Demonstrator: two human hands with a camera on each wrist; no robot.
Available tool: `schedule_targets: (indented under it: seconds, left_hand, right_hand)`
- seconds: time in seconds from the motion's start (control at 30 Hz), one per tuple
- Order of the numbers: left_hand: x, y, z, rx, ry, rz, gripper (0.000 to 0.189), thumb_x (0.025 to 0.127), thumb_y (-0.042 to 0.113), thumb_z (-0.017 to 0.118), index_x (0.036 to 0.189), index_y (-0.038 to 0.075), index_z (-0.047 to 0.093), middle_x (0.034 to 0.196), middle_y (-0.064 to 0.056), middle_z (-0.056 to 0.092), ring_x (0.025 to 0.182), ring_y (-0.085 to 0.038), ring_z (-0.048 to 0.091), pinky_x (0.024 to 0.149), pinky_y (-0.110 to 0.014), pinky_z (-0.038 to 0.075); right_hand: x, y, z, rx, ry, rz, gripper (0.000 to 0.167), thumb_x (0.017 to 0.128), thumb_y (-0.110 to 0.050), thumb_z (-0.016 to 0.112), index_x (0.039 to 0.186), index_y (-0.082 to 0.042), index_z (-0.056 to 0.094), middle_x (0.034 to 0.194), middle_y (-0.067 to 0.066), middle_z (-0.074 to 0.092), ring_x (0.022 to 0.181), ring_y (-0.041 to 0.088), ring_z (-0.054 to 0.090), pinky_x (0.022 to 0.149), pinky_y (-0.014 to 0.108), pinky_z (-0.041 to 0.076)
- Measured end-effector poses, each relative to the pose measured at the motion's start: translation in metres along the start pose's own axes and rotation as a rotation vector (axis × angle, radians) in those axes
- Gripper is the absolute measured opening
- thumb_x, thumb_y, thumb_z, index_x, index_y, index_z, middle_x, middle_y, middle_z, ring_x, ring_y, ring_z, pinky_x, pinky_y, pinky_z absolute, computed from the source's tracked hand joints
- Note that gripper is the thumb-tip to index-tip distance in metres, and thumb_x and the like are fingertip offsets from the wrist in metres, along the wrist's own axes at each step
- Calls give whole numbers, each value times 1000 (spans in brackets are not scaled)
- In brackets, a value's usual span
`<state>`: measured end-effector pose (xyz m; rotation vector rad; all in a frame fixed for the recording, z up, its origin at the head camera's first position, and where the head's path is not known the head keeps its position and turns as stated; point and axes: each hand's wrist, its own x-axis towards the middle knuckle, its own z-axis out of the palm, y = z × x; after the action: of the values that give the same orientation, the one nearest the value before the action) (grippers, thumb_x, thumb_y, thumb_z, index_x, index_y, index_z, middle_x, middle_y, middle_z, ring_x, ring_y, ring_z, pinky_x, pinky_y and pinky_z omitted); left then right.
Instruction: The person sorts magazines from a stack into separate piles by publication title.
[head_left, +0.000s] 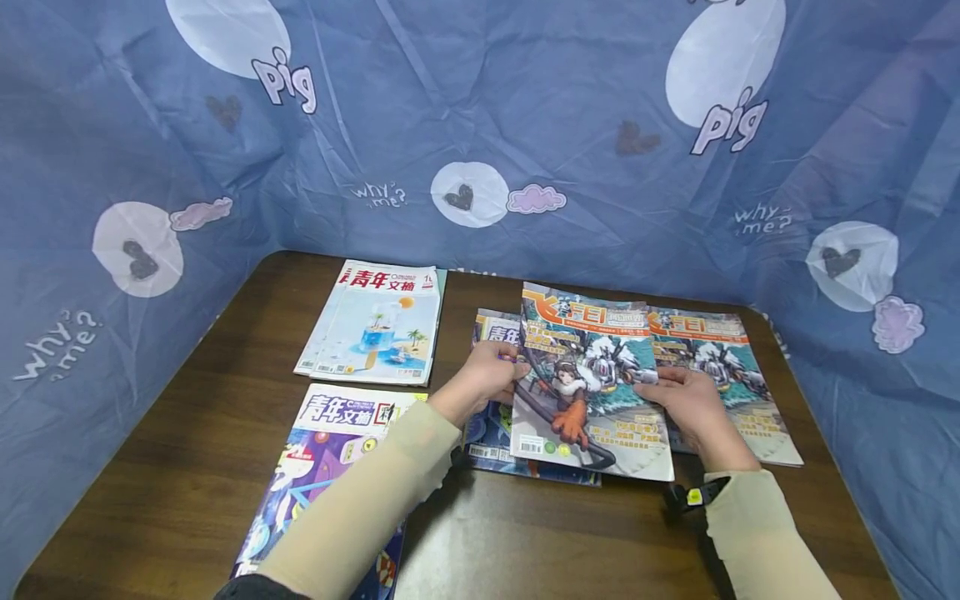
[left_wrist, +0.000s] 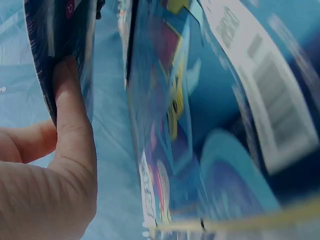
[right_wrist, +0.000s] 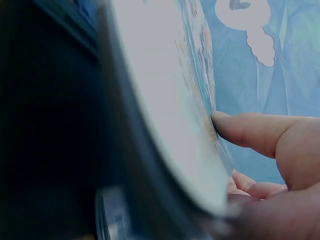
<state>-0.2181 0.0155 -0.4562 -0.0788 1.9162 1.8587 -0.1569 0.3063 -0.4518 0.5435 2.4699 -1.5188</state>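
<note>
Purple-covered 青年文摘 magazine (head_left: 311, 454) lies left of centre toward the near edge of the table (head_left: 187, 450). White 青年文摘 magazines (head_left: 375, 333) overlap near the far-left corner. Left hand (head_left: 483, 379) pinches the left edge of the first FEI magazine (head_left: 588, 383), raised over a blue-covered magazine (head_left: 489, 433) right of table centre; right hand (head_left: 693, 408) pinches the same copy's right edge. Second FEI magazine (head_left: 750, 392) rests near the table's right edge.
</note>
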Motion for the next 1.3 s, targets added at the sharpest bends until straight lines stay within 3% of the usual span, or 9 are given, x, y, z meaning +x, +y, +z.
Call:
schedule_targets:
  seconds: [0.13, 0.47, 0.67, 0.83, 0.93, 1.07, 1.17, 1.23, 1.3]
  left_hand:
    - [4, 3, 15, 10, 5, -9, 29, 97, -3, 63, 124, -8, 55, 80, -17, 67, 55, -21, 66, 59, -40, 60]
    - [15, 10, 54, 28, 4, -19, 20, 96, -3, 65, 114, -5, 55, 79, -15, 66, 53, -20, 64, 57, -40, 59]
    - [23, 14, 78, 70, 13, -15, 30, 97, -2, 66, 125, -9, 57, 93, -16, 63, 53, -20, 63, 57, -39, 59]
    - [28, 18, 97, 85, 27, -3, 12, 96, -3, 67, 103, -7, 58, 88, -13, 61, 53, -20, 62, 53, -37, 59]
    - [32, 20, 104, 101, 27, 4, 11, 96, -3, 68, 99, -4, 58, 91, -10, 58, 53, -19, 61, 52, -36, 58]
    - [35, 20, 111, 135, 21, 25, 19, 95, -3, 69, 85, 0, 53, 90, -8, 52, 53, -16, 58, 52, -35, 58]
    - [39, 20, 119, 146, 11, 36, 31, 95, -2, 69, 74, 4, 47, 84, -7, 52, 55, -17, 59, 52, -34, 58]
    - [42, 20, 126, 148, 13, 42, 24, 95, -2, 70, 77, 1, 55, 86, -7, 55, 57, -19, 63, 52, -34, 58]
    - [46, 19, 133, 155, 22, 48, 9, 94, -2, 71, 89, -5, 65, 94, -11, 61, 61, -24, 68, 51, -33, 57]
  right_hand:
    - [1, 5, -12, -52, 18, 1, 82, 97, -29, 71, 153, 11, 28, 153, 36, 31, 137, 50, 36, 105, 59, 38]
    - [5, 17, -38, -50, 144, 12, 79, 95, -24, 72, 150, 16, 32, 149, 38, 35, 134, 49, 41, 104, 56, 42]
    - [5, 19, -58, -65, 170, 57, 80, 96, -25, 71, 151, 15, 29, 153, 37, 29, 137, 49, 36, 104, 57, 40]
    - [8, 23, -70, -43, 201, 81, 77, 97, -21, 69, 152, 14, 28, 154, 37, 29, 138, 47, 36, 105, 56, 40]
    - [11, 27, -75, -57, 228, 87, 77, 97, -21, 69, 152, 15, 28, 153, 36, 30, 137, 48, 37, 104, 56, 40]
    - [15, 32, -80, -74, 257, 83, 76, 96, -21, 70, 150, 15, 31, 149, 36, 36, 130, 45, 43, 94, 51, 47]
    - [18, 35, -84, -76, 286, 85, 72, 95, -20, 70, 148, 15, 36, 145, 34, 42, 121, 41, 50, 78, 38, 51]
    - [19, 36, -88, -76, 307, 83, 69, 96, -19, 70, 147, 14, 38, 143, 33, 44, 116, 38, 53, 68, 28, 50]
    - [20, 38, -91, -67, 324, 76, 67, 96, -18, 69, 146, 14, 40, 140, 31, 46, 109, 34, 56, 59, 23, 48]
